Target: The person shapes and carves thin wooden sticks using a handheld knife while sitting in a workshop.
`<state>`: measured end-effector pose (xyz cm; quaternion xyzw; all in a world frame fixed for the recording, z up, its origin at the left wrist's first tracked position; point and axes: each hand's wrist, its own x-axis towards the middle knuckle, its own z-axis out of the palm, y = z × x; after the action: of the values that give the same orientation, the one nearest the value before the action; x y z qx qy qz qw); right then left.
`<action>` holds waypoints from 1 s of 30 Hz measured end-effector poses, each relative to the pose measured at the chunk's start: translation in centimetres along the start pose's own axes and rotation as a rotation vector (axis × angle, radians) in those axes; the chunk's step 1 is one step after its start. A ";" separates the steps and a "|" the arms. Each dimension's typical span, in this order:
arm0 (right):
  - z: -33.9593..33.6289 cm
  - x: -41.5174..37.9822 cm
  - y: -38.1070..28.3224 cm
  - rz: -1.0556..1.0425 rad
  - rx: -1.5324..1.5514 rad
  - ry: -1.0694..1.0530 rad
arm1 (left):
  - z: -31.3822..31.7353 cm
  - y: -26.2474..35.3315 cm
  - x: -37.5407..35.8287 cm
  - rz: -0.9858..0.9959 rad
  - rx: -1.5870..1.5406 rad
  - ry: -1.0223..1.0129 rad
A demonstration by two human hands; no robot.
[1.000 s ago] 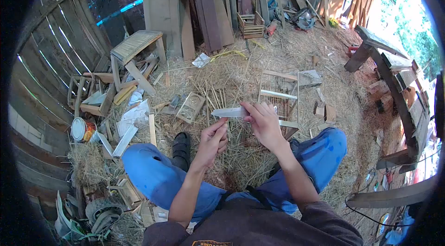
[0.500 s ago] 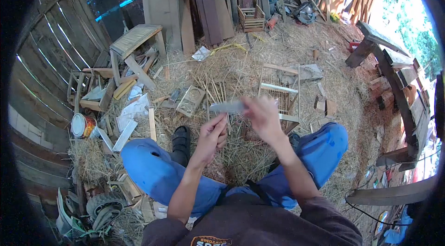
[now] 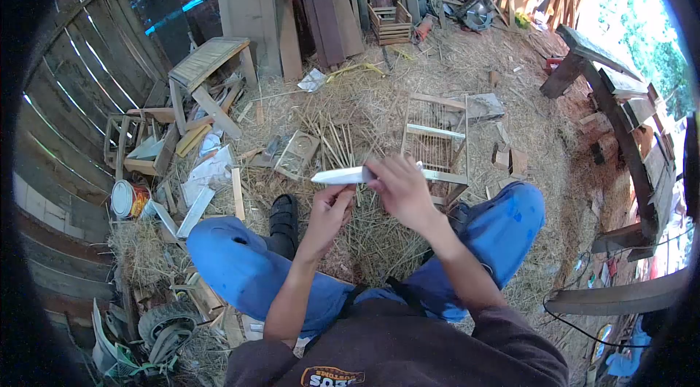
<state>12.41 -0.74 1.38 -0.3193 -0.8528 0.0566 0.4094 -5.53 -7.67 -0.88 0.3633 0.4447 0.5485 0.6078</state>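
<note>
My right hand point(image 3: 399, 188) is closed around a knife with a broad, pale blade point(image 3: 337, 176). The blade points left, lying nearly level just above my left hand point(image 3: 332, 210). The fingers of that left hand are pinched together beneath the blade; whatever thin thing they hold is too small and covered to make out. Beyond the hands, several thin sticks point(image 3: 335, 142) lie on the straw. Close behind my right hand is a slatted wooden frame point(image 3: 436, 131), and a small wooden panel point(image 3: 297, 154) lies to the left.
Straw and wood scraps cover the ground. A small wooden table point(image 3: 210, 64), a tin can point(image 3: 128, 199) and a tyre point(image 3: 166, 320) are at left. A slatted crate point(image 3: 391, 23) and circular saw point(image 3: 477, 14) stand at the back. A heavy timber bench point(image 3: 620, 95) is at right.
The knife has shifted left and turned, so its blade now looks brighter and reaches farther past my left hand. My right hand moved slightly left; the left hand stays pinched, slightly lower.
</note>
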 end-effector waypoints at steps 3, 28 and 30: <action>0.0 1.0 0.1 -0.049 -0.009 -0.010 | -0.7 -0.2 0.4 0.050 0.020 -0.003; -1.3 1.6 1.2 0.017 -0.086 0.020 | 0.1 0.1 1.2 0.097 0.131 -0.004; -1.6 1.5 1.2 0.027 -0.104 -0.005 | 0.2 0.1 1.1 0.090 0.129 -0.005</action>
<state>13.49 0.81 3.02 -0.3517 -0.8511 0.0185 0.3894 -5.36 -6.55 -0.89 0.4228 0.4607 0.5447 0.5589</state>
